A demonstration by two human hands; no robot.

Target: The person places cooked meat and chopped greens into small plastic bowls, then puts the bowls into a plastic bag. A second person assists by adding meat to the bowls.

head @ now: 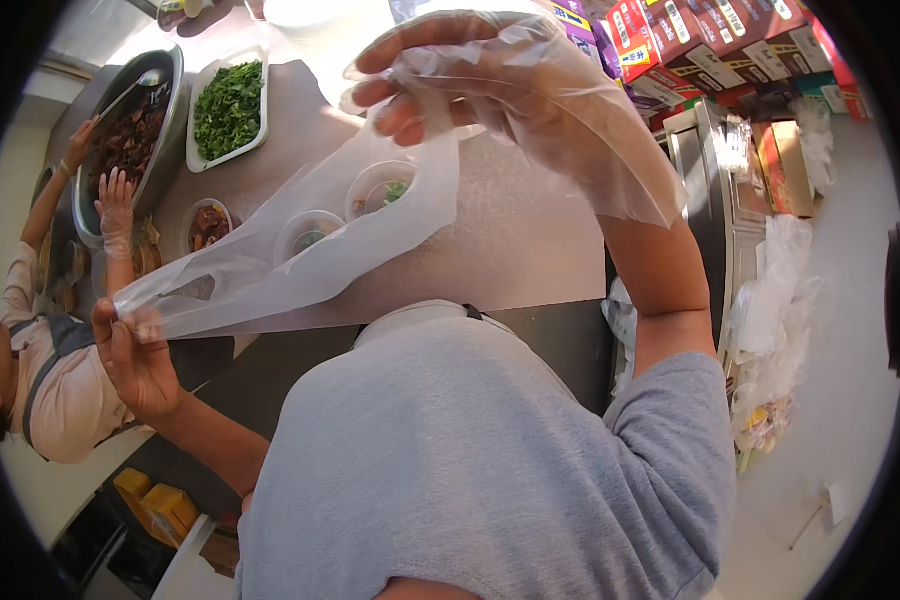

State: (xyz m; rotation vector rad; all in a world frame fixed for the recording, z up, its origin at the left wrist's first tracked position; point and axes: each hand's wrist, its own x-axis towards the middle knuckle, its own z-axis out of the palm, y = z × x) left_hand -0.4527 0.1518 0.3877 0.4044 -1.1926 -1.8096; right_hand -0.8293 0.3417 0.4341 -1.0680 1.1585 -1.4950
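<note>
A translucent white plastic carrier bag [322,262] is stretched slantwise between my two hands. My left hand [139,367], which looks bare, pinches one end of it at the left. At the other end, my right hand [495,90] wears a loose clear disposable glove and has its curled fingers on the bag. Behind and beneath the bag stand two round plastic tubs; the right tub [381,191] and the left tub [311,231] both hold something with green in it. The bag partly covers them. Left of these, another tub [210,226] is filled with dark reddish-brown food.
A white tray [264,112] of chopped green herbs stands beside a large metal basin [176,90] of dark food. A co-worker's hand there holds a ladle [124,97]; the other hand [116,202] is gloved. Product boxes [690,45] are stacked at upper right.
</note>
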